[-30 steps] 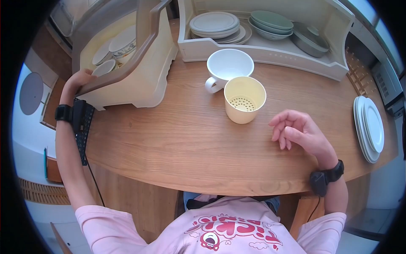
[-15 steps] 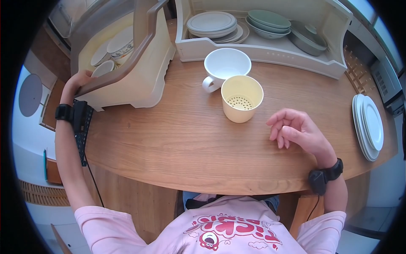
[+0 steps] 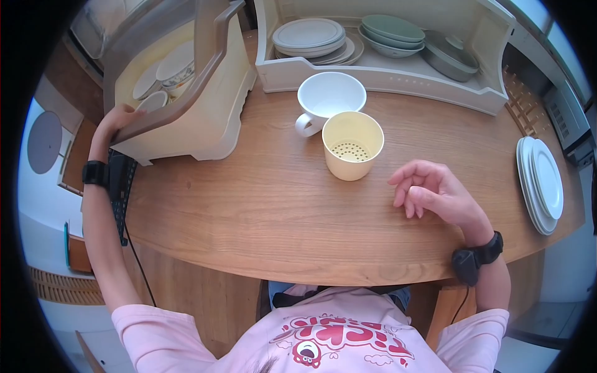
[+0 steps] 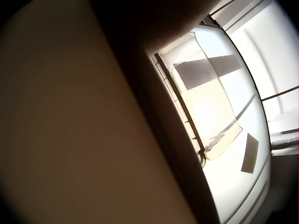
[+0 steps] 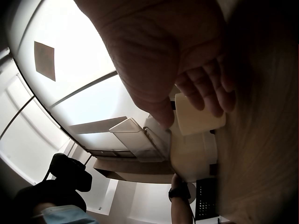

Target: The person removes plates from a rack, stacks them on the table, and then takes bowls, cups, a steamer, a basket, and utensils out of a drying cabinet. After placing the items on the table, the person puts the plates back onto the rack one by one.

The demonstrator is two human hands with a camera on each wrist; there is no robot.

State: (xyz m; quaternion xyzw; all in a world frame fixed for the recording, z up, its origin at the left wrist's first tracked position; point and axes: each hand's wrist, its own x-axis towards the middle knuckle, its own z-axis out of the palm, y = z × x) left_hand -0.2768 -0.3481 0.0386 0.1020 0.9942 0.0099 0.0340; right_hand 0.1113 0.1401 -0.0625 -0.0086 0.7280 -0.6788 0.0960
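A pale yellow cup with holes in its base (image 3: 349,168) stands in front of a white mug (image 3: 329,99), whose handle points left. To their right, the right hand (image 3: 438,191) hovers by or rests on the table, fingers loosely curled, holding nothing; the right wrist view shows that palm (image 5: 163,56) near the yellow cup (image 5: 198,116). At far left, the left hand (image 3: 118,118) reaches over the brown rim of a cream bin (image 3: 186,133), beside a small white cup (image 3: 153,101) inside. Its fingertips are hidden, so whether it grips rim or cup is unclear.
At the back, a cream rack (image 3: 385,81) holds stacked plates (image 3: 309,34), green and white bowls (image 3: 393,28) and a lidded dish (image 3: 451,56). White plates (image 3: 548,180) stand at the right edge, near a wooden peg rack (image 3: 528,102). Bowls (image 3: 177,65) lie in the bin.
The head view has shifted slightly, so the tabletop things appear a little further left. Both hands keep nearly the same places relative to the bin and the cups.
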